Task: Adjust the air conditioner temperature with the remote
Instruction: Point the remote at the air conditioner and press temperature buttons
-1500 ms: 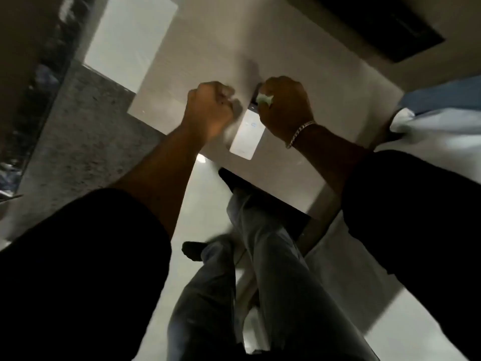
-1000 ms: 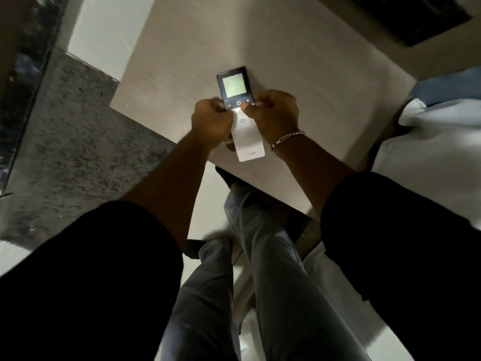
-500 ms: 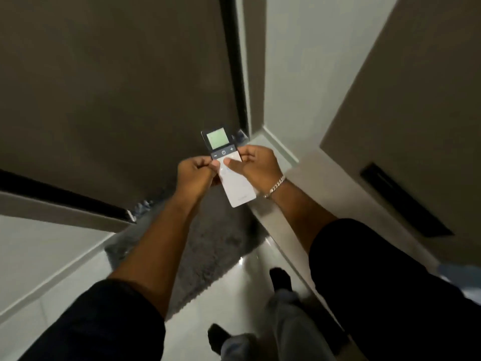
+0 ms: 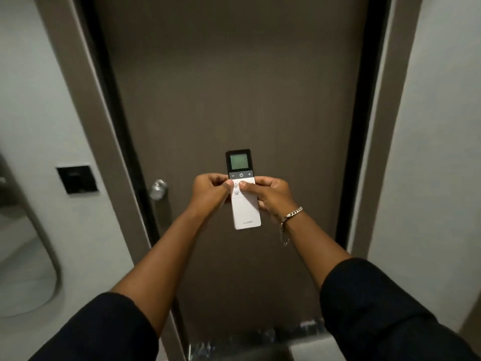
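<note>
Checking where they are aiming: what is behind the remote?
Behind the remote is a closed dark brown door with a round knob. No air conditioner shows. The fingers wrap behind the remote, whose back is hidden.

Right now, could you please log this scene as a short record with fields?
object held: remote, upright, lit screen at top
left hand: grips its left edge, thumb on white buttons
right hand: grips its right edge, thumb on white buttons
wrist: bracelet on right
background: closed brown door, round knob, dark wall plate
</note>
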The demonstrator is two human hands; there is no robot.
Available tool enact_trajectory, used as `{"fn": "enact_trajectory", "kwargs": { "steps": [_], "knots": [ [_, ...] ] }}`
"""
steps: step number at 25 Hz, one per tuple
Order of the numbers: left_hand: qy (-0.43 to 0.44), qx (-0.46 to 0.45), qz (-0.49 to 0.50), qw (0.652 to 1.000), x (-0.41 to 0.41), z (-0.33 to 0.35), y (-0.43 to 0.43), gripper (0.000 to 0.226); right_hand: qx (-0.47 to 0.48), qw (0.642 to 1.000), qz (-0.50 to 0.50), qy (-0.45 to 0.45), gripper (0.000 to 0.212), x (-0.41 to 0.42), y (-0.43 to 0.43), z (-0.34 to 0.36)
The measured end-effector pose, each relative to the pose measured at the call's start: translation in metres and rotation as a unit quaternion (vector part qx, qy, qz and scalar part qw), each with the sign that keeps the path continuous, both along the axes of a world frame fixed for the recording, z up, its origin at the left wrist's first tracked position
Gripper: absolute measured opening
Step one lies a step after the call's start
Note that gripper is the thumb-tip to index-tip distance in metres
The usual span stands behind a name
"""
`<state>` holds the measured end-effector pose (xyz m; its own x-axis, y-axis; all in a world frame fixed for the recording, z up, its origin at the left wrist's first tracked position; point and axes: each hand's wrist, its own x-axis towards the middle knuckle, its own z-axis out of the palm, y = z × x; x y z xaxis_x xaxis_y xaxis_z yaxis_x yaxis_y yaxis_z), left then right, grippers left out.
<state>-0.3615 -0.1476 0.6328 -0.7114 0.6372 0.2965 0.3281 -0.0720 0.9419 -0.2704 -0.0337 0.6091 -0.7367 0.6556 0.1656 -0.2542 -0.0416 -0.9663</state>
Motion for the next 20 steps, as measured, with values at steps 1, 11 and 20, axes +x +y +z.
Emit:
{"fn": "enact_trajectory", "kwargs": {
  "steps": [1,11,20],
  "knots": [
    [0.015,0.021,0.009,1.0,-0.006,0.024,-0.009,0.016,0.009,1.0,0.014,0.019,0.014,-0.009,-0.006,0.026],
    [0.152,0.131,0.035,0.979,-0.015,0.185,-0.062,0.009,0.116,0.981,0.052,0.148,0.016,-0.023,-0.047,0.194],
    [0.172,0.169,-0.004,0.97,-0.003,0.229,-0.082,0.015,0.177,0.965,0.054,0.187,0.019,-0.007,-0.06,0.242]
  ]
}}
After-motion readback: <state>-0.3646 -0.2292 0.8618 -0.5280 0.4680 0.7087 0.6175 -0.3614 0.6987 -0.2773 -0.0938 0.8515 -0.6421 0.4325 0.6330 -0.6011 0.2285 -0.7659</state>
